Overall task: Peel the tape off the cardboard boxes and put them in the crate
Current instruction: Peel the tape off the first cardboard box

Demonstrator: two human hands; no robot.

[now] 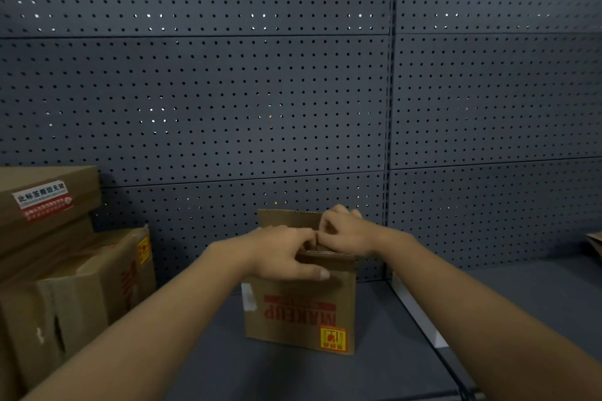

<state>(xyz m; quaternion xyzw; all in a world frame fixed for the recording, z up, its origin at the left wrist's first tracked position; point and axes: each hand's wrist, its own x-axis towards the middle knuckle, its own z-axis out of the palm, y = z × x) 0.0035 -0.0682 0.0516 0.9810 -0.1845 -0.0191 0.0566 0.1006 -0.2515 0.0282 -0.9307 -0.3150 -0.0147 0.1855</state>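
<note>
Box (pixel 298 312) of brown cardboard is seen upright on the grey shelf (pixel 374 368), near the middle, in front of the perforated back panel (pixel 228 91). Red lettering, printed upside down, and a yellow label (pixel 332 338) are borne on its near face; a scrap of pale tape (pixel 248 296) is noted at the left edge of that face. The top is open, with the far flap (pixel 286 218) standing up. The left hand (pixel 283 254) is laid over the near top edge, the thumb pressed down on the near face and the fingers (pixel 303 238) curled round the rim. The right hand (pixel 345 231) is set at the top right, its fingers bent over the far flap and gripping it. The two hands meet above the opening. Larger boxes (pixel 65 270) are stacked at the left of the shelf, well apart from the small one.
</note>
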